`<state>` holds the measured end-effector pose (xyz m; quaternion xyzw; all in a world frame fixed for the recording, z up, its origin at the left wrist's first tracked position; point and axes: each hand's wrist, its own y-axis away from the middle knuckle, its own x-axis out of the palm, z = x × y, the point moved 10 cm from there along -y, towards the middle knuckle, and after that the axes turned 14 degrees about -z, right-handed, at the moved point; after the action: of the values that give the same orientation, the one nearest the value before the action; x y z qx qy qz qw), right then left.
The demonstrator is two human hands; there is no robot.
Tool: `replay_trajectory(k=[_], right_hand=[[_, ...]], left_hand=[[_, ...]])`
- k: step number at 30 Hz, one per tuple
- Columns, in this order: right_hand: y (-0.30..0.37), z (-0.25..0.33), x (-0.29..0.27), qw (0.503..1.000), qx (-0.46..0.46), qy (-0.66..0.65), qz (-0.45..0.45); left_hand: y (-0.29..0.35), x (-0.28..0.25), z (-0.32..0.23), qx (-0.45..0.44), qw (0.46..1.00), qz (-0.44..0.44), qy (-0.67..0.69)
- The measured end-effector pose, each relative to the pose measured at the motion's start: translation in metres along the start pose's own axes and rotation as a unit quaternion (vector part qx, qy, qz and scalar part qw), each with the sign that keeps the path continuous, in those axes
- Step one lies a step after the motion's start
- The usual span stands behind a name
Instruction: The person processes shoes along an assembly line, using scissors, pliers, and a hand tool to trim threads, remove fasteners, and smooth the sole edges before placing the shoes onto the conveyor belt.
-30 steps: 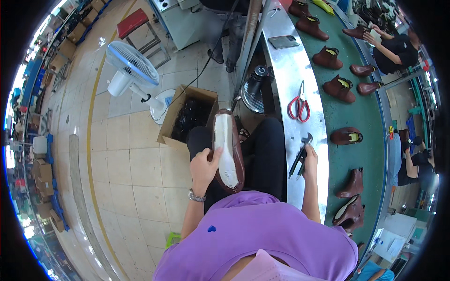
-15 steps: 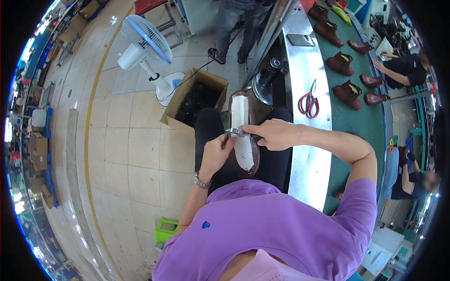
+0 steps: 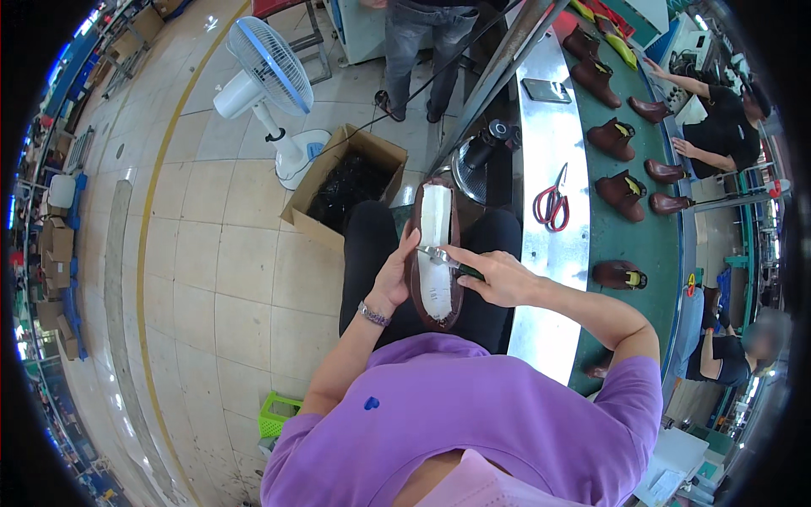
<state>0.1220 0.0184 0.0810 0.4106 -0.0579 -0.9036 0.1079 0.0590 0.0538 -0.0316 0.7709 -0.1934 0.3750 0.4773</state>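
Observation:
A brown shoe (image 3: 437, 291) lies sole up along my lap between my thighs, a long white strip running down the middle of its underside. My left hand (image 3: 394, 275) rests against the shoe's left side, thumb and fingers closed on its edge. From the right, my right hand (image 3: 504, 281) grips a hand tool (image 3: 436, 253) with a bright metal head and a dark green handle. The tool's head lies across the white strip near mid-length, close to my left fingertips. Its exact kind is too small to make out.
Right of me is a metal ledge with red-handled scissors (image 3: 552, 207) and a phone (image 3: 546, 90). Beyond it, several brown boots (image 3: 621, 196) stand on a green belt (image 3: 632, 325), with co-workers past it. Ahead are a carton (image 3: 306, 205), a fan (image 3: 269, 68) and a standing person.
The tool has turned from lying straight across the shoe to a slant, and my left fingers have moved off its tip to the shoe's side. The view has shifted slightly.

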Motion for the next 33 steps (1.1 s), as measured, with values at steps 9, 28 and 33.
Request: replay_trajectory(k=[9,28,33], right_hand=[[-0.049,0.057,-0.073,0.966,-0.22,0.065,-0.115],[-0.057,0.015,-0.035,0.97,-0.154,0.185,-0.033],[-0.046,0.019,-0.021,0.916,-0.137,0.364,0.098]], left_hand=[[-0.004,0.007,-0.007,0.074,0.988,0.004,-0.138],[0.003,0.008,-0.011,-0.003,0.982,0.029,-0.184],[0.003,0.002,-0.008,0.0,0.984,0.03,-0.174]])
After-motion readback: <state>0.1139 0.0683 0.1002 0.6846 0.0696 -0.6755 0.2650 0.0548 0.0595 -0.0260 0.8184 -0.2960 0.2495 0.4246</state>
